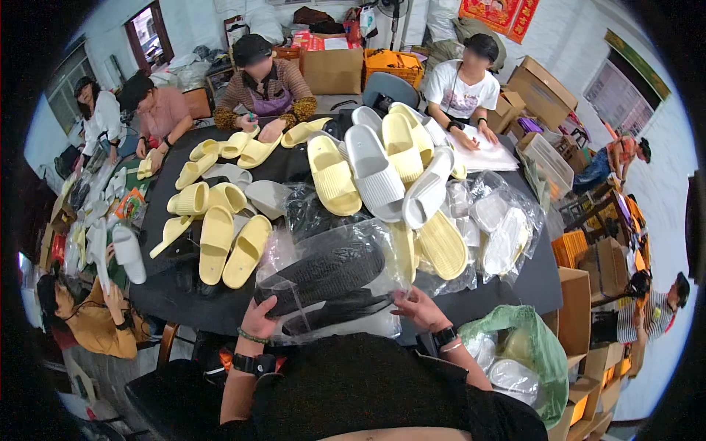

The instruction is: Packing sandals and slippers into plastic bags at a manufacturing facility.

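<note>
A clear plastic bag (387, 257) with black slippers (327, 268) in it is stretched between my hands at the table's near edge. One slipper shows its ribbed black surface; a second lies lower, partly hidden under the plastic. My left hand (259, 317) is closed on the bag's left side, with the thumb near the slipper's end. At the bag's right edge my right hand (424, 310) pinches the plastic. Just beyond are yellow slippers (246, 251) on the left and a pile of white slippers (373, 165) and yellow ones in the middle.
Bagged slippers (504, 235) lie right on the black table (165, 283). A green sack (548, 353) of wrapped slippers stands at my right, beside cardboard boxes (573, 316). Across the table sit two people (272, 88); a person at left (92, 316) holds slippers.
</note>
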Tool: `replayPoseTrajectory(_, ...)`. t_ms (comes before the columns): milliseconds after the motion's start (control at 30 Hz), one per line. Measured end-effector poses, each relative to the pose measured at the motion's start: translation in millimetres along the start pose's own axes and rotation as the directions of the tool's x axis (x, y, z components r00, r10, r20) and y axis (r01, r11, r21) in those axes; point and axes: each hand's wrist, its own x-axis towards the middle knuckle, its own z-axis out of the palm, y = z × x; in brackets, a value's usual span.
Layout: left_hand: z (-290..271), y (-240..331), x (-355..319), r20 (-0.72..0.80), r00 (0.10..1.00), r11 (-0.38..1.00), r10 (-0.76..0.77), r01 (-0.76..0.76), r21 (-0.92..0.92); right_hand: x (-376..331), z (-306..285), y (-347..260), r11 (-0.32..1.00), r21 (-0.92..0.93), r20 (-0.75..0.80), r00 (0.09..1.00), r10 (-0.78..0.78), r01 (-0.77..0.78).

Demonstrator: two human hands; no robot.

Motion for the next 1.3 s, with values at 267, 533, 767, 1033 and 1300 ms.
replayPoseTrajectory(267,15.3,19.9,-14.8,0.235,0.971,0.916,-0.04,-0.058,0.396,-13.8,7.6,-7.8,0.921,0.389,0.089,0.993,-0.074,0.034)
replayPoseTrajectory(533,94.8,64.2,7.6,0.719,0.586,0.386,-0.373,-0.607,0.695,-10.0,0.6,-20.6,0.826,0.563,-0.086,0.995,0.059,0.0)
replayPoseTrajectory(767,117.2,81.2,0.4,0.668,0.591,0.104,-0.453,-0.709,0.698,35.0,-19.2,-11.5,0.959,0.112,0.21,0.937,-0.279,0.261)
replayPoseTrajectory(1033,24.4,41.3,17.6,0.542,0.818,-0.567,-0.195,-0.544,0.618,87.0,-24.8,8.8,0.8,-0.463,0.065,0.914,-0.4,0.383)
replayPoseTrajectory(1300,-59.2,-25.1,-2.1,0.295,0.926,-0.281,0.235,-0.226,0.933,60.6,-3.6,10.8,0.549,-0.798,-0.103,0.842,-0.529,0.248)
